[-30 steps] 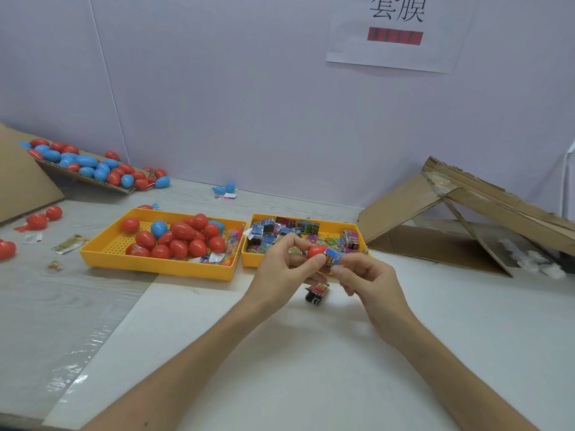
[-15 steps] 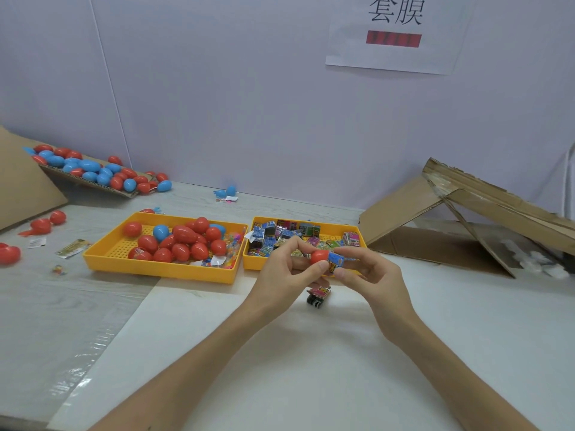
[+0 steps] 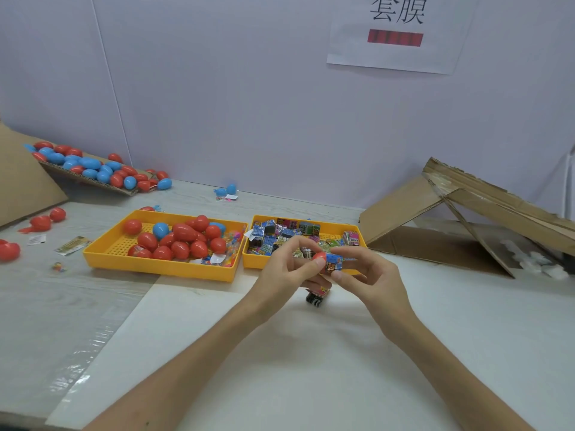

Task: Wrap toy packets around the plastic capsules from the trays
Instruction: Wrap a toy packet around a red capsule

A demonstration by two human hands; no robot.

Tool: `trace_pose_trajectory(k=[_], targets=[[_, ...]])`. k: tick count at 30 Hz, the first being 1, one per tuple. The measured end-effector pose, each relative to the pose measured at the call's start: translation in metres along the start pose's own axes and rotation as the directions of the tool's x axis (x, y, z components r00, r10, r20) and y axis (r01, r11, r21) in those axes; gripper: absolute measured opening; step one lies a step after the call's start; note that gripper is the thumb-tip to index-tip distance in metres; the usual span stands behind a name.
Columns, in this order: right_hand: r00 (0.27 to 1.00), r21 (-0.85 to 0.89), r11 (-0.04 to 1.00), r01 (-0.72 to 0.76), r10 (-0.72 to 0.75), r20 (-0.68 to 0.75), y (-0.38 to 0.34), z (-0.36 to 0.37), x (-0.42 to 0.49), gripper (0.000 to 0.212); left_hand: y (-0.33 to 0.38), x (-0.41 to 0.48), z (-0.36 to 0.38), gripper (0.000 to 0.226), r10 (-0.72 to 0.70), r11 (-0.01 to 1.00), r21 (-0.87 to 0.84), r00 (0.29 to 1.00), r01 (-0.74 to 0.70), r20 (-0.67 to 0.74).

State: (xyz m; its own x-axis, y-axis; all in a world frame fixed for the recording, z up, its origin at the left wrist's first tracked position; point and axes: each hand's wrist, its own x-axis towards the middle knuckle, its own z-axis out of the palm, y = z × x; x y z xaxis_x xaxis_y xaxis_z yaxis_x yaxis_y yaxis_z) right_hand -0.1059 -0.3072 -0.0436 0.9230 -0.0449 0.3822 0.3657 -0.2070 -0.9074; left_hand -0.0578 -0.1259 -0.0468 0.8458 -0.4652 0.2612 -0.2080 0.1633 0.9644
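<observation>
The capsule tray sits just left of the packet tray. Just in front of the packet tray, the left hand pinches a red capsule. The right hand pinches the blue packet around the capsule's right end.

Two trays are set side by side on the table. Capsules are held in the left tray and packets in the right tray. Before the right tray, one capsule is pinched by the left hand and the packet around it by the right hand, above a loose packet. Folded cardboard is placed at the right.
</observation>
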Motion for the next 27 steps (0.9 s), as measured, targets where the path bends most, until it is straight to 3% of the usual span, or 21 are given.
trace_pose_trajectory(k=[15, 20, 27], targets=[[0.996, 0.07, 0.997, -0.025, 0.019, 0.082, -0.002, 0.0012, -0.0014, 0.032, -0.0012, -0.0013, -0.0025, 0.016, 0.009, 1.0, 0.029, 0.997, -0.011, 0.076], [0.994, 0.052, 0.999, -0.015, 0.009, 0.105, -0.0056, 0.0002, -0.002, 0.038, -0.0013, -0.0029, -0.0033, 0.015, 0.024, 0.998, 0.062, 0.996, -0.03, 0.092], [0.989, 0.007, 0.999, -0.044, 0.043, 0.142, -0.0037, -0.0021, -0.0012, 0.029, -0.004, -0.005, -0.0027, 0.018, 0.056, 0.992, 0.106, 0.993, -0.067, 0.1]])
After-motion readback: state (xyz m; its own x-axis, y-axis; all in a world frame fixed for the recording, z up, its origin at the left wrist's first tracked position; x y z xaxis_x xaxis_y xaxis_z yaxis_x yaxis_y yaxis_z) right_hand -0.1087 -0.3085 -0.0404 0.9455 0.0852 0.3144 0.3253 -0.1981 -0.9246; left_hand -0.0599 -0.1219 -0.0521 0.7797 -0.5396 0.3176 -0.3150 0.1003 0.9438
